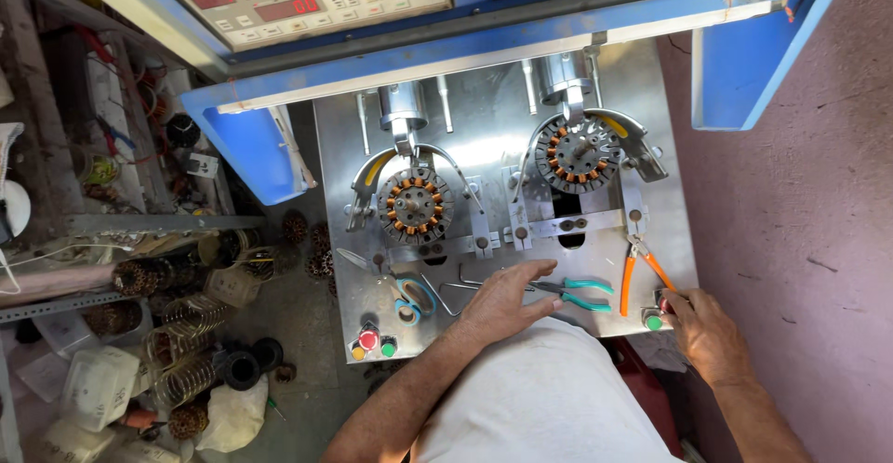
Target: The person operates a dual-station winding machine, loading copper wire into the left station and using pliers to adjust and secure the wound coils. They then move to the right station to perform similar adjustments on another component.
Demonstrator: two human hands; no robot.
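Hands at a winding bench (507, 161)
Left hand (507, 297) lies open on teal pliers (581, 293); right hand (699, 325) fingertips press a red button (664, 301), holding nothing.

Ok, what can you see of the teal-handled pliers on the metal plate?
The teal-handled pliers lie flat on the metal plate, handles spread slightly and pointing right, grips looking rubbery. The jaw end is hidden under the left hand, whose fingers rest on it. Orange-handled pliers lie just right of them, apart.
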